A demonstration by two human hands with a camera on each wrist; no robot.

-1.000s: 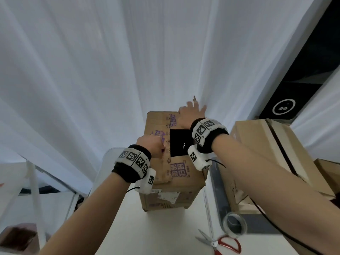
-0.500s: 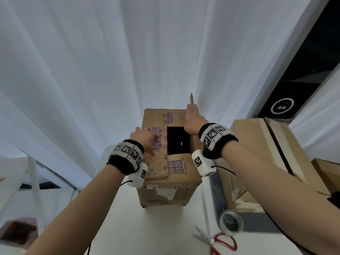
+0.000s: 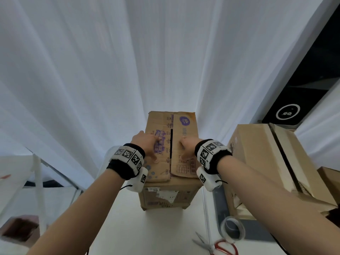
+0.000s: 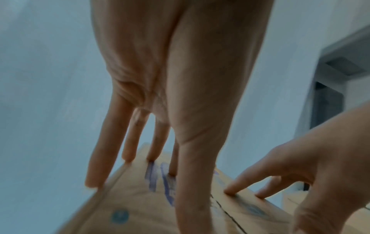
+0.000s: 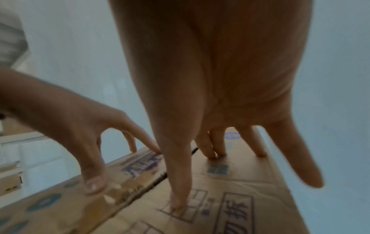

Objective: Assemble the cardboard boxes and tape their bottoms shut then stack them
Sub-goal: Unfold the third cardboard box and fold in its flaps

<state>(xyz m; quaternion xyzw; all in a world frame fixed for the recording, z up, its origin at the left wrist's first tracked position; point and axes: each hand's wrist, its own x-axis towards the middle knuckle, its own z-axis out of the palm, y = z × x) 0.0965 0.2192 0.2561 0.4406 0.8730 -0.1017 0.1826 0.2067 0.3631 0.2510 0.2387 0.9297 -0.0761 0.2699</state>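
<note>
A brown cardboard box [image 3: 165, 197] with purple print stands upright on the white table [image 3: 128, 227]. Its two long flaps are folded flat, with a thin dark seam between them. My left hand [image 3: 147, 144] presses down on the left flap [image 3: 158, 170] with straight spread fingers [image 4: 128, 152]. My right hand [image 3: 187, 146] presses on the right flap [image 3: 185, 126] in the same way, its fingertips [image 5: 218, 150] touching the cardboard. Neither hand grips anything. A clear tape roll [image 3: 232, 230] and red-handled scissors [image 3: 219, 247] lie on the table at the lower right.
A larger brown box [image 3: 266, 159] stands just right of my right forearm, another box [image 3: 331, 179] behind it. White curtains [image 3: 92, 70] hang behind the table. A black appliance [image 3: 303, 89] is at the far right. A white frame [image 3: 38, 181] stands at the left.
The dark opening in the box top has closed to a thin seam. My right hand folded the right flap down, and both hands now press flat on the flaps.
</note>
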